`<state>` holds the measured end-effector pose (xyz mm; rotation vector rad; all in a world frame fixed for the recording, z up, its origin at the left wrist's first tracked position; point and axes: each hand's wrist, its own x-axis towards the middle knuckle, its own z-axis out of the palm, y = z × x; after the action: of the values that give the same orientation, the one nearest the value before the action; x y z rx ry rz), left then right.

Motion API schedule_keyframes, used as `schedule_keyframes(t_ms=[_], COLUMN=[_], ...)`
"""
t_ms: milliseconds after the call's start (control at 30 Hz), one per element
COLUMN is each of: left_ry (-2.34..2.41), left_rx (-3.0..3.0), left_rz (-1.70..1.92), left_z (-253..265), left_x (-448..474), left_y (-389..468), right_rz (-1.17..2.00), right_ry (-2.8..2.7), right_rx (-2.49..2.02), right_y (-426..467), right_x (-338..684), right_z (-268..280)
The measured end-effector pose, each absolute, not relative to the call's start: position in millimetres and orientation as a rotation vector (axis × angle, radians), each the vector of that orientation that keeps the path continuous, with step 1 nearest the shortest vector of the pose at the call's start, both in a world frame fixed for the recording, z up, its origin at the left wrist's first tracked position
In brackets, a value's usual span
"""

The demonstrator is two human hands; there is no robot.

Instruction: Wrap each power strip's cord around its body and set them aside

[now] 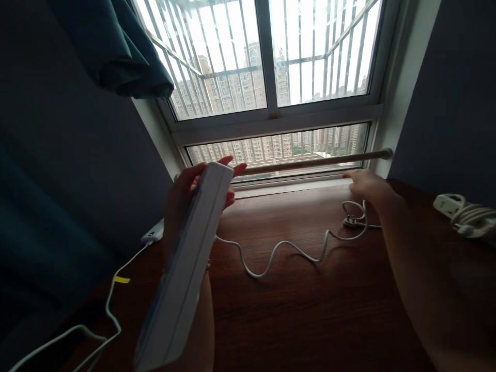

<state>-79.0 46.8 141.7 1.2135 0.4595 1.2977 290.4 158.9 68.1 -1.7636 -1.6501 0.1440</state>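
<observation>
A long white power strip point(197, 258) is gripped in my left hand point(189, 188), tilted, its narrow side facing me and its far end towards the window. The fingers wrap round that far end. From behind the strip a white cable point(281, 245) runs in waves to the right across the brown wooden surface point(294, 315). It ends in a loop by a plug point(352, 222) with its prongs up. Just beyond the loop, my right hand point(366, 183) reaches over the window sill, slightly blurred, a finger stretched leftward and nothing visible in it.
At right lies a coiled white cable point(475, 219) with a socket block point(449, 204). On the left, a white socket point(154, 232) has a cord point(110, 305) with a yellow tag point(122, 280). A rail point(310, 163) crosses the barred window; a teal curtain point(120, 57) hangs at upper left.
</observation>
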Motion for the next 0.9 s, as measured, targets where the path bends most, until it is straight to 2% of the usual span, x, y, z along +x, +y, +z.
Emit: schedule_keyframes(t_ms=[67,100,167,233,333,433,533,633,733,833,900], left_ry=[0.518,0.537,0.564,0.579,0.554,0.489,0.391,0.289,0.285,0.453,0.577], left_rx=[1.221,1.221,1.215,1.202,1.197,1.184,1.212,1.311,1.410,1.426,1.456], left_rz=[1.287,1.280,1.273,1.290,1.292,1.307,1.310,1.232,1.096,0.918,0.778], left_z=[141.5,141.8,142.1,142.0,141.2,140.6,140.6,139.8,136.3,127.8,118.6], left_x=[-67.0,-61.3,-52.1,-47.3,-49.1,-56.8,-62.2,-60.8,-51.3,-34.9,-22.1], left_y=[45.5,44.7,43.0,41.3,39.6,39.6,40.3,38.9,33.8,32.9,40.3], right_rz=[0.147,0.227,0.502,0.730,0.976,1.035,1.018,0.769,0.265,-0.186,-0.318], right_ry=[-1.830,-2.068,-2.482,-2.767,-2.983,-2.990,-2.962,-2.763,-2.244,-1.689,-1.472], right_rx=[-1.582,-1.325,-0.838,-0.608,-0.608,-0.735,-1.024,-1.506,-1.972,-2.156,-2.175], right_y=[138.0,127.3,108.4,96.6,96.9,114.5,139.2,160.9,170.9,169.2,166.1], right_x=[249.9,226.7,179.5,138.6,103.8,105.8,133.2,172.1,216.0,259.3,283.0], right_z=[79.7,80.4,70.4,48.1,9.5,-12.0,-10.0,5.6,22.9,35.0,41.6])
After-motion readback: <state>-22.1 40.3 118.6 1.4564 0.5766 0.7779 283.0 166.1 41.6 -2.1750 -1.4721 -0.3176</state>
